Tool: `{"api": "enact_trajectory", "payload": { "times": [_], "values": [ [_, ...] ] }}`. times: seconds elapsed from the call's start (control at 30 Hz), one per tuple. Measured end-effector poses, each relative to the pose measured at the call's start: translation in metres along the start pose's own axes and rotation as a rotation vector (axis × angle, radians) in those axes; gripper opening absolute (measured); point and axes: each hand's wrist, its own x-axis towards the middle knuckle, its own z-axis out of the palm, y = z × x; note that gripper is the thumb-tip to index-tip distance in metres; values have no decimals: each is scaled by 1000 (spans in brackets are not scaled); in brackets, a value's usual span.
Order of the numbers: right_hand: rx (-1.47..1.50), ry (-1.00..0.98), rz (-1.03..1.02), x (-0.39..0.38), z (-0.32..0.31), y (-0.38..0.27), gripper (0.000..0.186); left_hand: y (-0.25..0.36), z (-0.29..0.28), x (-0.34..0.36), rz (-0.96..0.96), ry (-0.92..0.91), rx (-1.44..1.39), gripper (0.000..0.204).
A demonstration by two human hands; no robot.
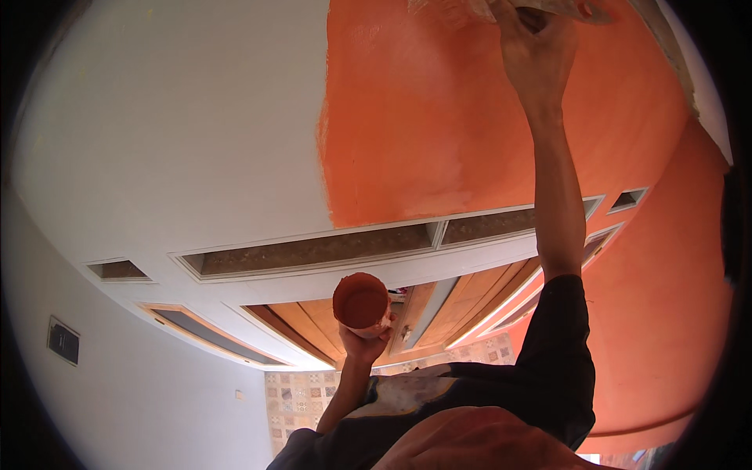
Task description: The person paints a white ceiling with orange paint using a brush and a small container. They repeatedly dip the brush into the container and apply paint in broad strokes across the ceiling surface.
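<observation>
My right hand [536,47] is raised at the top of the view, closed on a pale, paint-smeared flat tool [583,11] against the wall, where orange paint [407,133] covers a broad patch with a rough left edge beside white wall [180,117]. The tool's exact kind is hard to make out. Low in the middle, my left hand [364,341] grips a cup [360,301] with orange-brown paint inside, held upright in front of a wooden door.
Below the patch run recessed vent openings [321,249] with white frames, above wooden double doors [486,301] and side windows [211,333]. An orange side wall [650,313] is on the right, a white wall [157,399] with a dark panel [63,340] on the left. A tiled floor [298,399] shows below.
</observation>
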Motion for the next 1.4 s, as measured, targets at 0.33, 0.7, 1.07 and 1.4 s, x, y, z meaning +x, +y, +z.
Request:
{"api": "enact_trajectory", "payload": {
  "times": [0.33, 0.7, 1.07, 1.4],
  "values": [
    [-320, -491, -396, -49, 3, -32, 18, 4, 0, -1, 46, 15, -4, 61],
    [-263, 59, -379, 17, -10, 15, 16, 1, -5, -4, 63, 48, 4, 59],
    [-34, -320, -87, -36, 2, -31, 17, 4, -3, -4, 75, -12, -14, 58],
    [-205, 124, -202, 0, -11, 7, 15, 2, -1, -9, 73, 31, -13, 59]
  ]
}}
